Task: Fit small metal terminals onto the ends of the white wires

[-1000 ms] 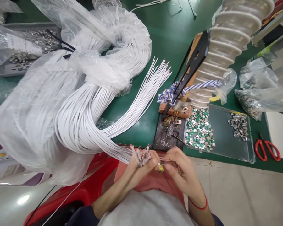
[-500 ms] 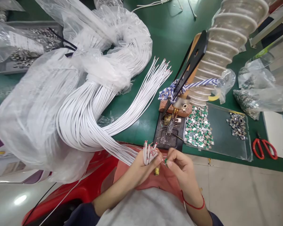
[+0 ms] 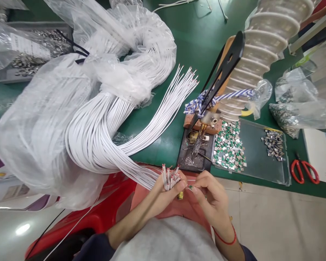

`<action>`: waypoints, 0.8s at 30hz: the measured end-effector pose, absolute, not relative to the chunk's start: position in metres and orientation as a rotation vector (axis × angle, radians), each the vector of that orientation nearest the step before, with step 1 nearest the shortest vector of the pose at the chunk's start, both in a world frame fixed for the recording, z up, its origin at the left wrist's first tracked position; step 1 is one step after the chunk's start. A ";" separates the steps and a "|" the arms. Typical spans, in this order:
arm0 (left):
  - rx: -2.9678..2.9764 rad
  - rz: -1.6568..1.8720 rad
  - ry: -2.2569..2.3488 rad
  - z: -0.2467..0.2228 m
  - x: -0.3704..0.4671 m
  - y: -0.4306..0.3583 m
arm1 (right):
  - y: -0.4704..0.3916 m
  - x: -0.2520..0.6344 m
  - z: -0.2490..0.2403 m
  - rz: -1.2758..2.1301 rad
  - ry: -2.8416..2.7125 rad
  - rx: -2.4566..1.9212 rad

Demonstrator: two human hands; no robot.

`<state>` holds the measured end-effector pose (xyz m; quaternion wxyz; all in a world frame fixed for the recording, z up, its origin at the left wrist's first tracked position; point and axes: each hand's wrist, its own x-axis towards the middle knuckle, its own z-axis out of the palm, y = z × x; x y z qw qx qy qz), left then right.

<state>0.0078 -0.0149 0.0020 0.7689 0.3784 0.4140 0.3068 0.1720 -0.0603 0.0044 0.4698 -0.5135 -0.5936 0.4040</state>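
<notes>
- The left hand (image 3: 170, 188) is closed round a bundle of white cables (image 3: 133, 174), their red-tipped ends standing up above the fist and their lengths trailing off to the left towards the green table (image 3: 160, 154)
- The right hand (image 3: 212, 190) has thumb and forefinger pressed together on a small green connector (image 3: 190, 187), the other fingers curled behind
- The green connector sits at the very tips of that pinch, facing the left thumb and just beside it; whether it touches a wire there is too small to tell
- A yellow piece (image 3: 180, 195) shows just below the left thumb; what it is, and whether the fingers grip it, I cannot tell
- The connector looks very light, stiff and rather fragile, its metal likely slick; I would take it by its side edges, with a light pinch
- The cables look smooth and bendy, light singly but with some drag as a bunch, and liable to slide over one another; a hold close behind the ends should steady them, sparing the thin bare tips
- More such pieces lie in a connector pile (image 3: 229, 148) beyond the right hand, beside the soldering iron (image 3: 199, 139)
</notes>
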 end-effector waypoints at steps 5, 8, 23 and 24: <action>0.782 0.643 0.922 0.005 0.007 -0.017 | -0.062 0.175 0.004 0.921 -1.549 -1.238; 0.821 0.650 0.926 0.002 0.005 -0.017 | -0.063 0.175 0.005 0.896 -1.571 -1.256; 1.158 0.838 1.057 -0.004 0.006 -0.005 | -0.052 0.158 -0.001 1.016 -1.272 -1.443; 1.183 0.847 1.064 -0.001 0.006 -0.002 | -0.051 0.158 -0.001 1.019 -1.275 -1.447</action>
